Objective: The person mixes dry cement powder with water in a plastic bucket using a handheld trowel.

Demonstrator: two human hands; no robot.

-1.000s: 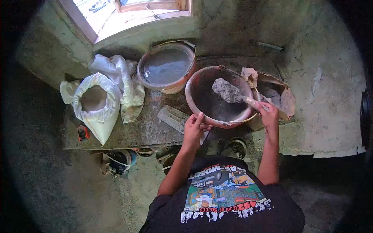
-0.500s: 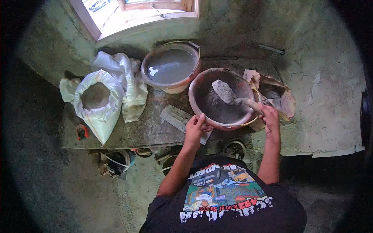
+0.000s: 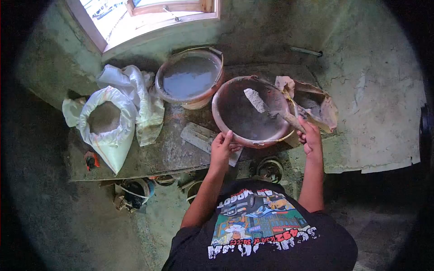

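My right hand (image 3: 310, 135) is closed round the handle of a trowel (image 3: 288, 119), whose blade carries grey cement powder (image 3: 255, 100) over a wide reddish bucket (image 3: 218, 113). With thumb and fingers, my left hand (image 3: 223, 147) grips the near left rim of that bucket. Grey material lies inside it, its surface hard to make out. Right behind my right hand stands an opened brown paper sack (image 3: 326, 110) with grey powder in it. A flat grey float or board (image 3: 197, 135) lies on the table beside my left hand, partly hidden by it.
A second bucket (image 3: 199, 98) holding greyish water stands at the back. To the left are a white sack (image 3: 120, 149) of sandy material, a crumpled white sack (image 3: 149, 124) and a small red-and-black object (image 3: 91, 161). Several buckets sit below the table edge (image 3: 135, 176).
The trowel blade has tilted, showing narrower with less powder on it. Both hands keep their grips. The whole view has shifted slightly.
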